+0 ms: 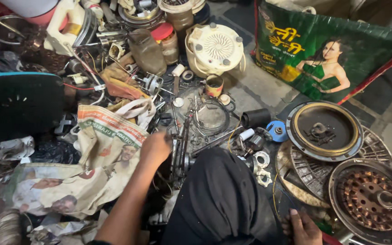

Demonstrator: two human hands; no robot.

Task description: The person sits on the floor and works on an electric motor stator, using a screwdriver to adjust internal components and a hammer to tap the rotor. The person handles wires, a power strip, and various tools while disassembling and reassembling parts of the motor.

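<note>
While left hand [156,147] grips greasy dark metal frame [179,149], fingers hidden, right hand [302,227] flat.

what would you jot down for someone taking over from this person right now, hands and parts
Left hand: reaching down to a dark metal frame part on the floor, fingers hidden behind it, so the grip cannot be told.
Right hand: low at the frame's bottom edge, resting by the copper-wound motor stator; it looks empty, though partly cut off.
Nearby: round metal cover with small loose parts in it, wire ring, blue disc, white metal brackets, printed cloth bag.
Done: the motor lies opened, parts spread out.
Left: nothing looks reassembled yet.
</note>
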